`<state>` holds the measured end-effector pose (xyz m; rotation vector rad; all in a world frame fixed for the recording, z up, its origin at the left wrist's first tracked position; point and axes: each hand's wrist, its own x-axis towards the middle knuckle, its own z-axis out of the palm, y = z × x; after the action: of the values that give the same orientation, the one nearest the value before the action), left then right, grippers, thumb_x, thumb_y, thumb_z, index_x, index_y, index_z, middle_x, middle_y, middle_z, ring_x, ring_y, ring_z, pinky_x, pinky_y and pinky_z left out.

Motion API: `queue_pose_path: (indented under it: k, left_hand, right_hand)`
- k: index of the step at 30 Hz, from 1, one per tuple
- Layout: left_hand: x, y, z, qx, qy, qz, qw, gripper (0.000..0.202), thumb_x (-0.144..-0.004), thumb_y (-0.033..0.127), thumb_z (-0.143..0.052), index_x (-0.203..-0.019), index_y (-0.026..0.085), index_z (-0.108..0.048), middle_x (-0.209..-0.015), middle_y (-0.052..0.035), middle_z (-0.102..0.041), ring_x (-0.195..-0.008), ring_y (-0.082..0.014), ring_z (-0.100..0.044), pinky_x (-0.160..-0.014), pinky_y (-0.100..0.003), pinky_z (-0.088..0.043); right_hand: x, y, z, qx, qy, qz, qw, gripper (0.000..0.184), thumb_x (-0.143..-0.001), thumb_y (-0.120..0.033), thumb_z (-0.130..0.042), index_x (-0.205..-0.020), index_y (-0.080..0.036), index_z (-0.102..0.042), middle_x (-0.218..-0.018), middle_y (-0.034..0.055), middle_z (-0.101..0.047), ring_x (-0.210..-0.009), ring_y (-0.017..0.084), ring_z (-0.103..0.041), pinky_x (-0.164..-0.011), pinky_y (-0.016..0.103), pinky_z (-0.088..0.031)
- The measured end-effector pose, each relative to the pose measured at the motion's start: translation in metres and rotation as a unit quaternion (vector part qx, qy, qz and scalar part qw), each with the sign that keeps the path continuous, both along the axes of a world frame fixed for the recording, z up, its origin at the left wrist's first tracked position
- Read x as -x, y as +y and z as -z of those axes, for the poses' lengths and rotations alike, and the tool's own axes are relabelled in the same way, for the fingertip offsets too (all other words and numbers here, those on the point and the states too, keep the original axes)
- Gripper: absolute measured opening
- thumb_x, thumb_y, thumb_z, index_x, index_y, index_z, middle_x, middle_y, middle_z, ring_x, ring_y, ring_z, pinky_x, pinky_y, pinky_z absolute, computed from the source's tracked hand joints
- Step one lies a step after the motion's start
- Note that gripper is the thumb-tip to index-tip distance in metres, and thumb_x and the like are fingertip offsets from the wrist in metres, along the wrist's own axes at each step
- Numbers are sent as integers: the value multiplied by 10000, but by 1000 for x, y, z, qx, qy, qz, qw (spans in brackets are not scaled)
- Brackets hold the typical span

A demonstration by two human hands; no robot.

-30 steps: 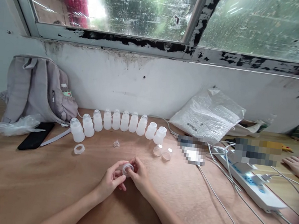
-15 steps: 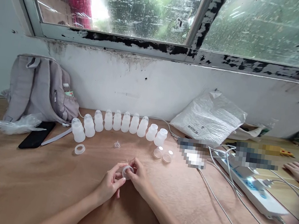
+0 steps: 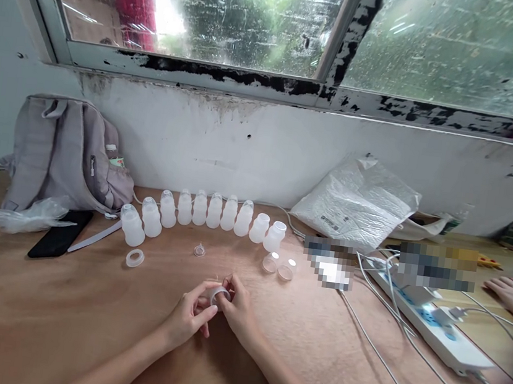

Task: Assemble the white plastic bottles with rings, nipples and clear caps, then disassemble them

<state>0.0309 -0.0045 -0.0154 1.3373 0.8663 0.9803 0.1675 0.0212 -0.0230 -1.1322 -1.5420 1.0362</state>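
Low over the front of the table, my left hand [image 3: 191, 310] and my right hand [image 3: 234, 304] are closed on one translucent screw ring [image 3: 214, 294]. The fingers of my right hand reach into its opening; whether a nipple sits inside is hidden. Beyond my hands a clear bottle nipple [image 3: 199, 249] stands on the table. A loose ring [image 3: 135, 257] lies to the left. On the right are two clear domed caps [image 3: 269, 262]. An arc of frosted baby bottles [image 3: 214, 212] stands behind; most are capped, and the two rightmost bottles [image 3: 274, 236] have open necks.
At the left are a grey backpack [image 3: 63, 149], a plastic bag [image 3: 29, 215] and a black phone [image 3: 60, 233]. On the right lie a silver mailing bag [image 3: 353, 204], a power strip [image 3: 448, 340] with cables, and another person's hand [image 3: 512, 295].
The ring has tilted slightly between my fingers, and both hands stay closed on it. The bottles and loose parts keep their places; the view has shifted a little.
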Motion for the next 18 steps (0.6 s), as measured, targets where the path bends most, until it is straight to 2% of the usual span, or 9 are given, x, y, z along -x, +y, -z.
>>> queue_pose_path:
  k: [4, 9, 12, 18]
  left_hand:
    - [3, 6, 0, 21, 7, 17, 1000, 422, -754, 406, -536, -1110, 186, -485, -889, -71, -634, -430, -76, -540, -395, -196, -456]
    - [4, 10, 2, 16, 29, -15, 999, 420, -761, 426, -515, -1103, 183, -489, -816, -59, -660, -384, -80, -536, -382, -192, -434]
    - [6, 11, 0, 10, 31, -36, 999, 409, -772, 427, -496, -1093, 173, -490, -759, -50, -661, -385, -87, -541, -388, -190, -426]
    - [8, 15, 3, -7, 43, -58, 997, 310, -782, 410, -476, -972, 167, -505, -676, -9, -623, -355, -71, -504, -358, -179, -403]
  right_hand:
    - [-1, -3, 3, -21, -8, 18, 1000, 91, -684, -137, -446, -682, -202, -382, -629, -41, -440, -544, 98, -418, -483, 205, -374]
    - [0, -7, -2, -14, -17, 23, 1000, 45, -755, -232, -472, -753, -199, -442, -652, -23, -503, -536, 112, -476, -471, 221, -400]
    - [0, -9, -8, -21, -30, 19, 999, 116, -797, -304, -461, -816, -195, -492, -686, 1, -554, -536, 119, -505, -482, 233, -416]
    - [3, -12, -14, -76, -75, 22, 994, 122, -789, -308, -496, -756, -191, -490, -635, -15, -527, -491, 98, -467, -466, 220, -385]
